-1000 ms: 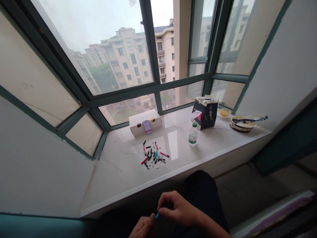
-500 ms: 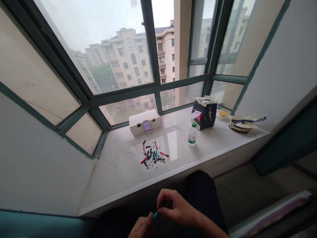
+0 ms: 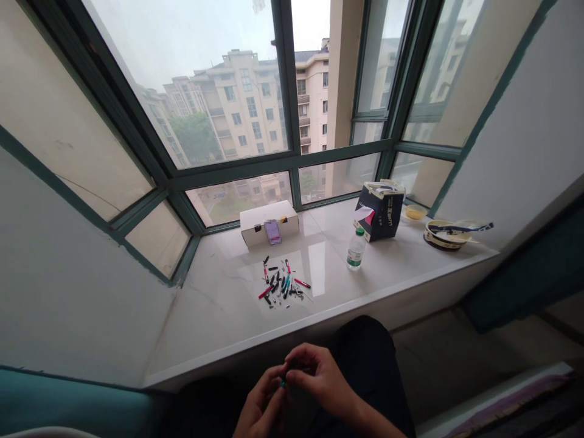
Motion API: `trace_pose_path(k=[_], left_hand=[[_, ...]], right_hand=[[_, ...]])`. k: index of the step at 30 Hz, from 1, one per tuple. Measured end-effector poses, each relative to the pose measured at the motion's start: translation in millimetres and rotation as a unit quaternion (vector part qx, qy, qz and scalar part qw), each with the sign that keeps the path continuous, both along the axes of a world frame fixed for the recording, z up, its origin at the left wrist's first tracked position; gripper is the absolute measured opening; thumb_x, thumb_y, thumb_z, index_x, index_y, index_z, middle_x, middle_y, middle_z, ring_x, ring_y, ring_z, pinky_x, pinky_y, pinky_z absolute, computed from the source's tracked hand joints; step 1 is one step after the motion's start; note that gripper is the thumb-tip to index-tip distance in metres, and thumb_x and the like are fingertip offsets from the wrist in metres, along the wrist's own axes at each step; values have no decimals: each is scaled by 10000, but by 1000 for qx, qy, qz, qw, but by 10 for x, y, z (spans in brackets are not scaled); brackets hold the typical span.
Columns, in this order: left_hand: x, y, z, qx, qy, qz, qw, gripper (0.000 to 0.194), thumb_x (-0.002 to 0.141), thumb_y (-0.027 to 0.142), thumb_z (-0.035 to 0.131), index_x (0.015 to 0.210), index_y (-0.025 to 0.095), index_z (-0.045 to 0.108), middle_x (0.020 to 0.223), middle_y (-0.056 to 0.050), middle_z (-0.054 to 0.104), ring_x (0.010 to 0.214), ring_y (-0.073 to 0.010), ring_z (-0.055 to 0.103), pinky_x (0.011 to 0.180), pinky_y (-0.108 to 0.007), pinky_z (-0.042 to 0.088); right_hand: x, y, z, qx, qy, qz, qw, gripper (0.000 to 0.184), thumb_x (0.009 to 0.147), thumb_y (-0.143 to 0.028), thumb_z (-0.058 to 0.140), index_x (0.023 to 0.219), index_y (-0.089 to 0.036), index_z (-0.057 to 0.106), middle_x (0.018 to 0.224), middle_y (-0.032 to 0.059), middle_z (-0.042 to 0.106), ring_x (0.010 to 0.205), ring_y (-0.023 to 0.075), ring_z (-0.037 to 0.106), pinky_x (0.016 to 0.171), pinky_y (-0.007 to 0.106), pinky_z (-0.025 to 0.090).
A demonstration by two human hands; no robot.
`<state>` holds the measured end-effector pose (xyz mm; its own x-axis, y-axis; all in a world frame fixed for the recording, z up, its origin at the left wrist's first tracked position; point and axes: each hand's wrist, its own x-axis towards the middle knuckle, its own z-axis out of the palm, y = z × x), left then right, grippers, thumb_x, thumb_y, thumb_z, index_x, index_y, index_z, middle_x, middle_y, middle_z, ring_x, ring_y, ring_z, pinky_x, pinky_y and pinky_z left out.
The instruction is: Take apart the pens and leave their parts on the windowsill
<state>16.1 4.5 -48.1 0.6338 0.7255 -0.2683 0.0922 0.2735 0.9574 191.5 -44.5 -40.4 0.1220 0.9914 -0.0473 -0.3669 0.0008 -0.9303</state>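
Note:
Above my lap, in front of the sill, my two hands meet at the fingertips. My left hand is closed on a small teal pen part, mostly covered by fingers. My right hand is pinched shut right beside it, thumb and forefinger at the upper end of the teal part; whatever sits in that pinch is hidden. Beyond them on the sill lies a loose cluster of pen parts: black caps, a red pen barrel, teal barrels and small silvery pieces.
A white box with a purple packet against it stands by the window. Farther right on the white sill are a green-capped bottle, a dark blue carton, a yellowish dish and a takeaway bowl.
My hands have come closer together, the left rising toward the right, and less of the teal part shows. The view has shifted slightly. The sill's contents stay put.

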Motion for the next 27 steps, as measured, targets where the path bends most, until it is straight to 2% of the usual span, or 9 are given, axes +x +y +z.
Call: trace_pose_path(k=[2,5,11,16,27], left_hand=[[4,-12,-10,9,6,15,1000,504,801,576,668,1137,202,637,812,-34,625,557,-91,481,506,-216,350],[-11,3,2,18,17,30,999,435,802,561,674,1009,178,667,762,-25,608,614,-108,495,534,-210,357],[-14,26,153,71,56,44,995,379,825,531,658,812,152,647,694,5,542,632,-106,468,564,-203,372],[-15,-3,200,63,51,62,995,378,831,535,644,799,160,607,678,19,533,589,-92,437,522,-189,326],[-63,-13,124,27,47,96,994,411,802,574,650,807,166,599,657,22,553,540,-83,420,489,-188,291]], right_hand=[[-44,-20,-21,-7,-11,-17,1000,353,756,-412,798,985,-165,692,938,88,745,789,209,701,755,347,547],[-57,-35,-18,-11,-40,-32,999,352,767,-429,786,989,-164,716,948,100,748,851,232,702,768,345,545],[-22,-19,58,-2,-40,-46,998,305,787,-404,781,983,-180,716,970,87,743,879,224,698,783,340,557],[-11,13,159,-14,28,-59,998,343,802,-409,764,1038,-183,661,992,84,721,911,249,713,758,386,602],[-48,58,183,-45,63,-72,994,331,826,-400,741,1042,-181,620,1014,79,698,903,242,725,687,339,622]])
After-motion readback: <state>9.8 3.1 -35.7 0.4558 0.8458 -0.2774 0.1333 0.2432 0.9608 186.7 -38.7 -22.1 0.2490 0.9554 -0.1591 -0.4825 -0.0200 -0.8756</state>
